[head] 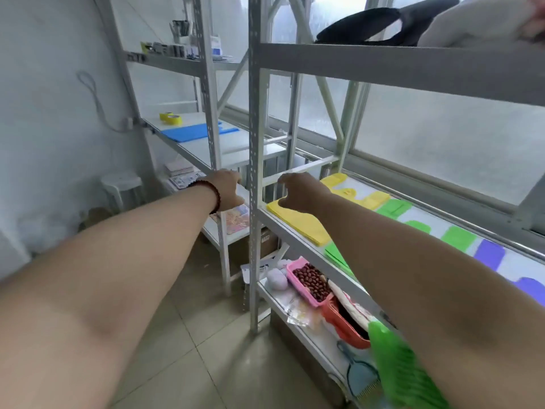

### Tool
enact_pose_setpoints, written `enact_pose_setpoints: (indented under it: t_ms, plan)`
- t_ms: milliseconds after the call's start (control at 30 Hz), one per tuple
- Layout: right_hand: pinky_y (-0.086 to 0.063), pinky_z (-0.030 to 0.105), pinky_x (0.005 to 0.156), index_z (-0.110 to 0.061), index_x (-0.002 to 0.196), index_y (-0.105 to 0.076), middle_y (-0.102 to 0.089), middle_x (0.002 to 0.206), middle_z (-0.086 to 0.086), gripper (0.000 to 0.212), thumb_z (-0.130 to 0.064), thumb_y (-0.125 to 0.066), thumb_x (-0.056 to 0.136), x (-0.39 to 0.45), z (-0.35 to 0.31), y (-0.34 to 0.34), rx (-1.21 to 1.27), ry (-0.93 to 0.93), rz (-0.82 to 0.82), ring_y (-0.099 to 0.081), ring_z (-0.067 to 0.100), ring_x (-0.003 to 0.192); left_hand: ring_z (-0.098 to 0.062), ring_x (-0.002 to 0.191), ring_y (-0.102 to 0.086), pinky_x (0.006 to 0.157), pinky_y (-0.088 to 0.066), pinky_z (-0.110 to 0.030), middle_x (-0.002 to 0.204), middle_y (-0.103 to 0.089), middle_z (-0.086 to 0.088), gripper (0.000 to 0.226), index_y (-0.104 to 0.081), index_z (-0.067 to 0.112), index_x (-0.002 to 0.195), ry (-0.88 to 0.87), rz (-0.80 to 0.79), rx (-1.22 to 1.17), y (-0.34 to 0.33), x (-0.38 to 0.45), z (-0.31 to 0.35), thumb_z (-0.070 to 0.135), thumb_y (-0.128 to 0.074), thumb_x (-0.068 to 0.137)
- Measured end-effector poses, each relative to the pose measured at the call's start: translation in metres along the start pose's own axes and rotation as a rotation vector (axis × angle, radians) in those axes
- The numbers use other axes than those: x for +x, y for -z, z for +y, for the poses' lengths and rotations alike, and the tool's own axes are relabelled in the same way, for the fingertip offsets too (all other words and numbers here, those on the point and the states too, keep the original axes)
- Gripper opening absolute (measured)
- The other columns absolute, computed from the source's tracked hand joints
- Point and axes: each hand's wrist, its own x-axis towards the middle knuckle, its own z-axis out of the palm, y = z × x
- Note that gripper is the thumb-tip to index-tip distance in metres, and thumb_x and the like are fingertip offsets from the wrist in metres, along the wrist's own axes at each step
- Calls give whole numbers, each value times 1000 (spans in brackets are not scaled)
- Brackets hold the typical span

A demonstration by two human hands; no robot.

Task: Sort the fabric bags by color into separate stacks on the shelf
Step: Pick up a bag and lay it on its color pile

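yellow bags (298, 221) lie under the right hand (300, 191); both hands' grip unclear.

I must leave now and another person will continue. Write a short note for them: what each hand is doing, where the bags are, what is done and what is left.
Left hand: reaching toward the shelf post, fingers hidden, seems to hold nothing.
Right hand: resting at the near end of the yellow bags; grip not visible.
Bags: the yellow bags, then the green bags, then the purple bags lie along the middle shelf. The blue bags lie on the neighbouring shelf to the left.
Done: the colours seem grouped apart.
Left: squaring up the yellow stack, probably; my arm hides part of the row, so check for strays.
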Motion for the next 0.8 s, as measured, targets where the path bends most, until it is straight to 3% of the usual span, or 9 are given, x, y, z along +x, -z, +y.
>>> enact_pose_setpoints:
  t_ms: [167,367,667,800]
  plan:
    - [-49,39,99,-16,136,-46,-55,135,9,53,-21,-63,86,63,-66,-25,75,85,-23,-55,27,120,-27,127,-44,103,-38,-34,142,-43,-11,54,-42,11,136,102,-5,-66,6,15,-83,29,-57,88]
    - [-51,36,95,-15,133,-49,-59,129,8,48,-19,-61,86,159,-123,-47,75,179,-38,-58,25,114,-28,126,-45,102,-38,-33,138,-47,-13,52,-44,8,135,195,19,-77,8,59,-166,29,-56,89]
    - [-52,38,93,-16,128,-52,-62,122,8,45,-21,-61,85,342,-166,-78,114,178,-53,-60,26,108,-27,122,-47,99,-40,-32,140,-43,-10,51,-42,13,137,247,46,-76,16,192,-278,26,-54,89]
    - [-50,32,89,-16,127,-53,-61,123,8,43,-21,-61,85,419,-182,-86,123,168,-85,-59,26,108,-27,125,-46,99,-39,-30,145,-39,-8,54,-38,13,140,264,47,-108,16,249,-329,26,-53,90]
